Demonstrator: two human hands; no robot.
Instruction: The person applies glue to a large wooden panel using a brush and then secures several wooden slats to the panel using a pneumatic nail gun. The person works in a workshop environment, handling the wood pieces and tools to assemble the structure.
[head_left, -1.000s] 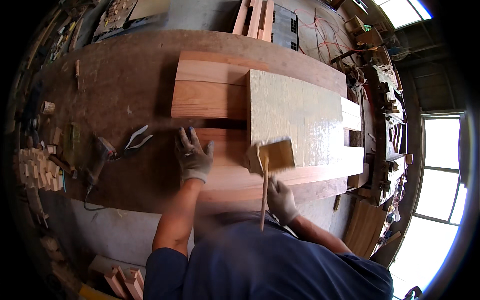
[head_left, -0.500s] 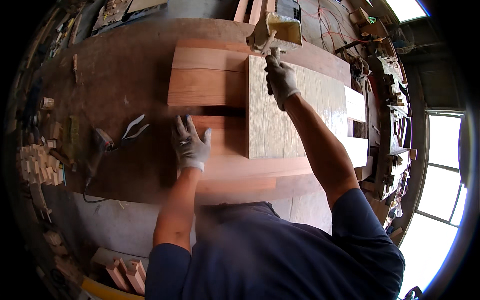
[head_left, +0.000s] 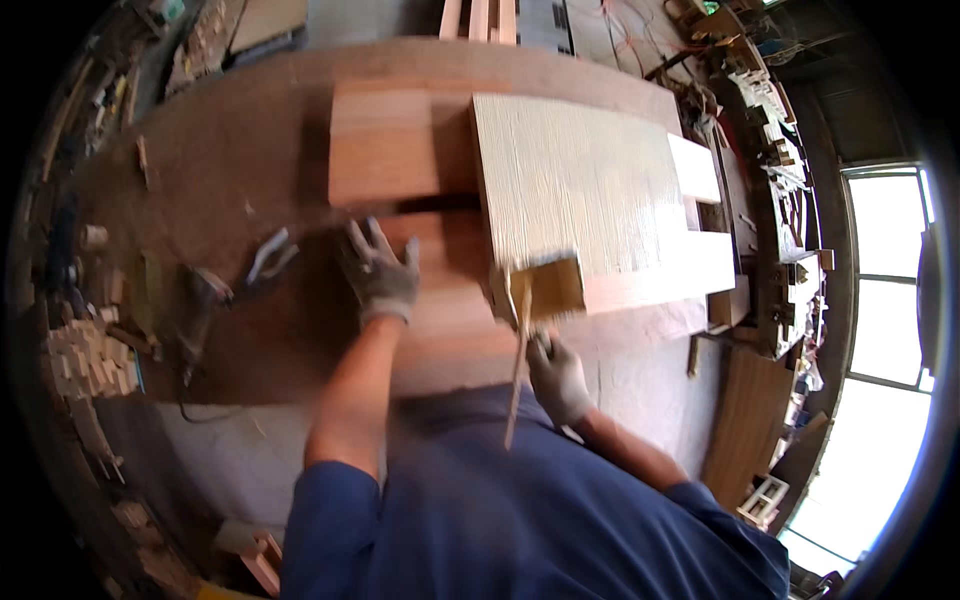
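Head view | your left hand (head_left: 378, 272) lies open on reddish boards (head_left: 447, 290) | your right hand (head_left: 558, 383) grips a smeared box-shaped tool (head_left: 556, 286)

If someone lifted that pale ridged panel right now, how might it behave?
The pale ridged panel would probably stay stiff: it spans the gap between reddish boards without visible sag. Its top may feel slick or tacky, given the wet-looking sheen toward its right side.

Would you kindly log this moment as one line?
left hand: spread on reddish boards; right hand: holding box-shaped container with stick; pale coated panel: atop boards
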